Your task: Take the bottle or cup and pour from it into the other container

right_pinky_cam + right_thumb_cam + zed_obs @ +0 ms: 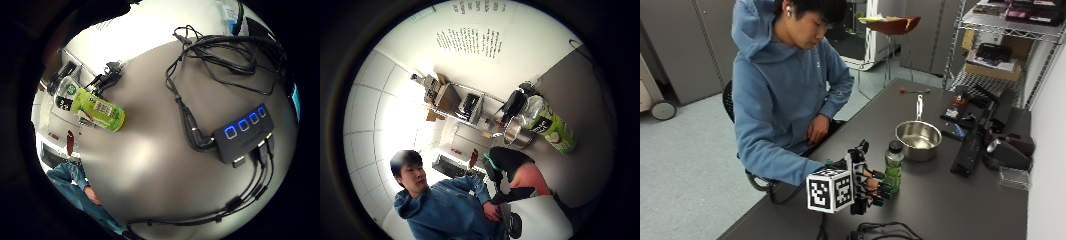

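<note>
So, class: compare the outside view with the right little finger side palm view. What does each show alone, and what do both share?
Only the outside view shows the gloved right hand beside the bottle and the round steel saucepan behind it. Only the palm view shows the dark box with blue-lit buttons and its black cables. Both show the green plastic bottle and the grey table.

green bottle (554, 129) upright on grey table (580, 95) — steel pot (516, 135) just beside it | wire shelf (465, 107) behind
</note>
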A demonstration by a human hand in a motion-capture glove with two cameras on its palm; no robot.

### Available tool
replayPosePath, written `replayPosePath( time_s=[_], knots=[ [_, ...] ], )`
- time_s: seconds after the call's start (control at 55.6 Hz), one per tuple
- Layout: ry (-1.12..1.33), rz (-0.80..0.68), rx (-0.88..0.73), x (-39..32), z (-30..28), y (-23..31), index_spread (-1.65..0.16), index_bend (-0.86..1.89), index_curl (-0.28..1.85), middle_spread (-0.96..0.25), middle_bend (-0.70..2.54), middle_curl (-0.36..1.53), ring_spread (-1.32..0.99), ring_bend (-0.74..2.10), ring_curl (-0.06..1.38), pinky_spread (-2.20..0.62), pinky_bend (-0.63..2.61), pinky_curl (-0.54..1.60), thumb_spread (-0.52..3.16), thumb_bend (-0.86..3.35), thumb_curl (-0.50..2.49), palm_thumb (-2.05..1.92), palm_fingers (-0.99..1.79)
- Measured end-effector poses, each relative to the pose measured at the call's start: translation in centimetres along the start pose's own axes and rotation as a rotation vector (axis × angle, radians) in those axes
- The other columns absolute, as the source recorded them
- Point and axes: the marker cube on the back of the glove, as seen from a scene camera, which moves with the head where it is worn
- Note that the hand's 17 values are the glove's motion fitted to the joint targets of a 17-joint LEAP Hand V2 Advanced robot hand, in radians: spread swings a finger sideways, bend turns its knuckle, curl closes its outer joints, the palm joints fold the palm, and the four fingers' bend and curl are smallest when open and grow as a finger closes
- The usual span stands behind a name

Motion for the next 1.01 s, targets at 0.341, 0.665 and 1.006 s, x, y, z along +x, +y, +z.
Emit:
replayPosePath(
  time_s=[0.341, 0.665, 1.006],
  knots=[
    [-0.04, 0.026, -0.028, 0.3, 3.3, -0.6, -0.26, 0.12, 0.17, 0.16, 0.2, 0.32, 0.13, 0.56, 0.3, 0.27, 0.59, 0.35, 0.9, -0.03, 0.34, 0.5, 0.02],
    [-0.141, 0.025, -0.08, 0.0, 7.1, -0.9, -0.26, 0.11, 0.16, 0.16, 0.2, 0.32, 0.13, 0.57, 0.3, 0.27, 0.61, 0.35, 0.89, -0.03, 0.34, 0.51, 0.02],
    [-0.3, 0.057, -0.034, 0.0, 12.5, -2.1, -0.29, 0.06, 0.11, 0.15, 0.33, 0.36, 0.15, 0.71, 0.32, 0.25, 0.63, 0.35, 0.83, 0.0, 0.38, 0.7, 0.25]
  ],
)
